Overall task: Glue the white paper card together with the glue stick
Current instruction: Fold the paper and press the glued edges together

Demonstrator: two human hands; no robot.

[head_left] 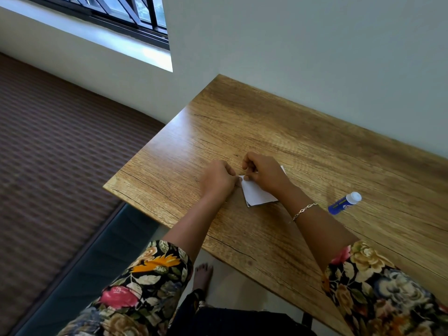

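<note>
The white paper card (258,195) lies flat on the desk (291,122), with both hands at its far left corner. The right hand (265,174) rests over the card's upper part with its fingers curled, and its grip looks closed in a pinch on that corner. The left hand (218,178) meets it from the side, fingers also curled, pinching the same corner. The knuckles hide how the layers are held.

The likeliest slip is misalignment. A darker edge peeks out at the card's near corner, so the layers may not sit flush, and pressing them now could fix them crooked. Too hard a pinch could crease or tear the thin corner. The glue stick (344,202) lies capped on its side to the right, apart from the card and just beyond the right forearm. It is round, so a nudge from that arm could roll it along the smooth top.

The desk is wood-grain laminate, set against a pale wall (315,57). A barred window (135,10) sits at the upper left, a brown ribbed floor covering (48,141) lies beside the desk, and a bare foot (203,275) shows below it.
</note>
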